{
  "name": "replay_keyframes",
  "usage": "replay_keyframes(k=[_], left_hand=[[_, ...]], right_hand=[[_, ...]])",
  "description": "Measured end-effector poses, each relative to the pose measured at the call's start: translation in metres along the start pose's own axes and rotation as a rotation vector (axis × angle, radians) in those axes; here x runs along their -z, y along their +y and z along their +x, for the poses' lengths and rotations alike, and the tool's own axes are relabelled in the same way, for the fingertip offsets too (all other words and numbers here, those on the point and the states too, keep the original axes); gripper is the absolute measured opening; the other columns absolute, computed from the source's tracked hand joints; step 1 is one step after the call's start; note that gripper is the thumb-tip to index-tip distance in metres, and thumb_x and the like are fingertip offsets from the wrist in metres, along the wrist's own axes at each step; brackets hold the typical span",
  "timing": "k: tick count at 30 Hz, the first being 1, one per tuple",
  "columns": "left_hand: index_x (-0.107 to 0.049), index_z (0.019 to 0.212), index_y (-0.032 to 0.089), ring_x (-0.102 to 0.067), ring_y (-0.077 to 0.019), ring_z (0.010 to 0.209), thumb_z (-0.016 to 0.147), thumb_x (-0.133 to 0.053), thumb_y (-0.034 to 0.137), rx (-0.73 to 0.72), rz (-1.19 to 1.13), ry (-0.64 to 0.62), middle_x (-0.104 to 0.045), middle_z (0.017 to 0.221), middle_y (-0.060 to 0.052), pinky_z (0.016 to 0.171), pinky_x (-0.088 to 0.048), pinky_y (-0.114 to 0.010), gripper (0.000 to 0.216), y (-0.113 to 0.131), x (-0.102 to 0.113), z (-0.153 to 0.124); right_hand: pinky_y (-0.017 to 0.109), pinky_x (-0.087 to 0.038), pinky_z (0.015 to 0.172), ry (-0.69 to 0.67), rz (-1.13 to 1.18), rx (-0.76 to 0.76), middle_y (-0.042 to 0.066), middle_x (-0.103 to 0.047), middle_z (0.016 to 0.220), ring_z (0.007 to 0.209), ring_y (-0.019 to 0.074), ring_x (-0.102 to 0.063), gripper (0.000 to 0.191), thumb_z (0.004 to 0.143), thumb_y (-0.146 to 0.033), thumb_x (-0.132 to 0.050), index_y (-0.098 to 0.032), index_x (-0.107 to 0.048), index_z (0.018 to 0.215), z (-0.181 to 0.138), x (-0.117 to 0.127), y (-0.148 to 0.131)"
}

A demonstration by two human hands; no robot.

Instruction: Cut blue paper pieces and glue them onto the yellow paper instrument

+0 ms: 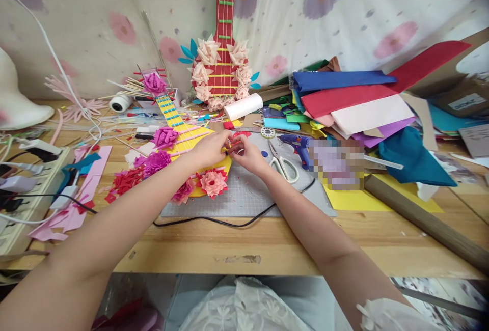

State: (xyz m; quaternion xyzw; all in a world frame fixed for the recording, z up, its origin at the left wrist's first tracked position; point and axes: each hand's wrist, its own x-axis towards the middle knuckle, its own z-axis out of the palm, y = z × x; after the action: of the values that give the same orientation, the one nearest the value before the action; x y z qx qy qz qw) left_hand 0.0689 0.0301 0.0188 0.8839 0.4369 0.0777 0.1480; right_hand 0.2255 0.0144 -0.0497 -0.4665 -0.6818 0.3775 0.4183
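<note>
On the grey mat point(248, 201) in front of me lies the yellow guitar point(179, 130). Its long axis slants from the round body under my hands up and left to the head, which points toward the far left of the table point(267, 244). The stringed side faces up.

My 2 forearms come in from the lower corners and meet over the body's right edge. My left hand point(209, 149) rests knuckles up on the yellow card, fingers curled and tips drawn together. My right hand point(250, 155) meets it from the other side, thumb and fingertips likewise pinched. Between them both hands nip a small piece point(229, 147), but my fingers cover most of it and I cannot tell what it is.

My hands also hide much of the guitar's body. A pink flower point(213, 182) sits at its near edge, just below my left hand. Scissors point(282, 165) lie just right of my right hand, with a glue gun point(298, 143) behind them. The patch to the right of that is blurred out. My sleeves are cut off by the bottom edge.
</note>
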Motion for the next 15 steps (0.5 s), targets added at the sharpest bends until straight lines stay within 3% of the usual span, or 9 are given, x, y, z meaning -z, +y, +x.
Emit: replay_keyframes(k=[15], left_hand=[[-0.042, 0.118, 0.022, -0.061, -0.0239, 0.094, 0.073, -0.048, 0.013, 0.095, 0.174, -0.044, -0.067, 0.09, -0.005, 0.076, -0.042, -0.031, 0.046, 0.018, 0.0, 0.001]], right_hand=[[0.033, -0.047, 0.076, 0.032, 0.014, -0.054, -0.002, -0.069, 0.078, 0.078, 0.0157, -0.067, 0.031, 0.065, -0.008, -0.051, -0.023, -0.04, 0.089, -0.009, 0.002, -0.002]])
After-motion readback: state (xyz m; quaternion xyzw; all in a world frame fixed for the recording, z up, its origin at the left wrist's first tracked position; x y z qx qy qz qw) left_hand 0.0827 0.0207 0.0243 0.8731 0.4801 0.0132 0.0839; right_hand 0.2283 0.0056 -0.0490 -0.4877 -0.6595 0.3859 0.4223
